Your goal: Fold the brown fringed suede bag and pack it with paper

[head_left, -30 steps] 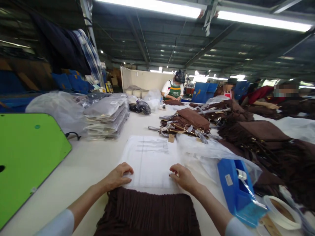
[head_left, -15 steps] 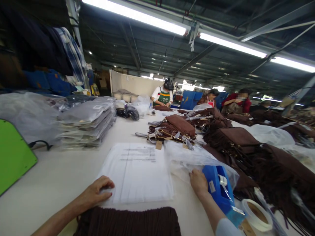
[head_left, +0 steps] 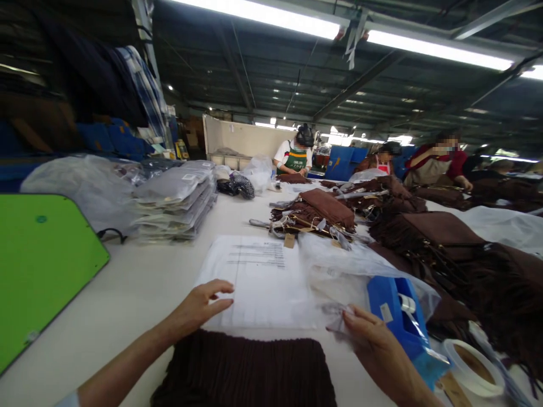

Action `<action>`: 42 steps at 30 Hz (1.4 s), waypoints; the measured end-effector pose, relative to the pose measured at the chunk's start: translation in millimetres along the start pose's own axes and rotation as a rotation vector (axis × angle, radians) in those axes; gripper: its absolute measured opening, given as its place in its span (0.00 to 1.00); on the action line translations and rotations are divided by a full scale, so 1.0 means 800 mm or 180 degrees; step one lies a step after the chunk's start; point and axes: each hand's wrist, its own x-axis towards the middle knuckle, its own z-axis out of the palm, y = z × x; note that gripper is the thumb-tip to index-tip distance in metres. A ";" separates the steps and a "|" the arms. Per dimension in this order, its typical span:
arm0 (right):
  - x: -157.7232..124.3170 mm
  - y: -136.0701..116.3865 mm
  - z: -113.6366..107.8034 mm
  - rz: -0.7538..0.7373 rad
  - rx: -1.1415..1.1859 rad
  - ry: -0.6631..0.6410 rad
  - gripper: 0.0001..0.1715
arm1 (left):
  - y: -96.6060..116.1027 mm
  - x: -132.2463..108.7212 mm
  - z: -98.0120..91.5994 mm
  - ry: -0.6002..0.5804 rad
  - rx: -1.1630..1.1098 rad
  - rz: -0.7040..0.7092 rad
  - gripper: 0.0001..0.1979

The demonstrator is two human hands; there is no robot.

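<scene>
My left hand (head_left: 202, 306) hovers at the left edge of a stack of white printed plastic bags (head_left: 258, 288), thumb and fingers apart with nothing between them. To the right of that stack, my right hand (head_left: 373, 333) pinches a crumpled piece of clear plastic film (head_left: 335, 317) between thumb and fingers. Whether the film is a separate piece or part of the clear bag (head_left: 335, 260) behind it, I cannot tell. Directly in front of me lies a dark brown fringed bag (head_left: 250, 370), its near part cut off by the picture's bottom edge.
A blue tape dispenser (head_left: 382, 294) and a tape roll (head_left: 473, 367) stand at right. Brown fringed bags (head_left: 428, 232) are heaped beyond them. Packed bags (head_left: 173, 198) are stacked at left, behind a green panel (head_left: 46, 271). Co-workers (head_left: 297, 155) work farther back.
My right hand has come toward me from beside the tape dispenser and now holds clear film. My left hand remains at the printed bags' left edge. The view has turned slightly left.
</scene>
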 end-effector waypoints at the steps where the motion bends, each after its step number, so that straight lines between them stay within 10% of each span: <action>1: -0.008 -0.004 0.007 0.0149 0.0515 -0.0256 0.15 | 0.023 -0.008 0.009 -0.0148 -0.0435 0.0016 0.22; 8: -0.027 -0.008 0.055 0.0510 0.1504 -0.1083 0.10 | 0.098 -0.055 0.092 -0.1337 -0.3097 -0.1050 0.28; 14: -0.039 0.015 0.062 -0.0109 -0.0058 -0.0693 0.14 | 0.091 -0.066 0.089 -0.0065 -0.3435 -0.1265 0.17; 17: -0.048 0.028 0.057 -0.1503 -0.1643 -0.0402 0.03 | 0.082 -0.078 0.071 0.0214 -0.3099 -0.1313 0.17; 23: -0.068 0.048 0.054 -0.3573 -0.3412 -0.0152 0.13 | 0.049 -0.114 0.051 0.0128 -0.2350 -0.1424 0.17; 35: -0.046 0.073 0.059 -0.3774 -0.3787 0.0020 0.17 | 0.011 -0.149 0.083 0.0654 0.1395 -0.0428 0.20; 39: -0.035 0.064 0.073 -0.3791 -0.3488 -0.0059 0.19 | 0.006 -0.157 0.082 0.1635 0.2545 0.0751 0.26; 42: -0.026 0.069 0.075 -0.3832 -0.3503 -0.0235 0.20 | 0.011 -0.158 0.081 0.1580 0.2998 0.1890 0.20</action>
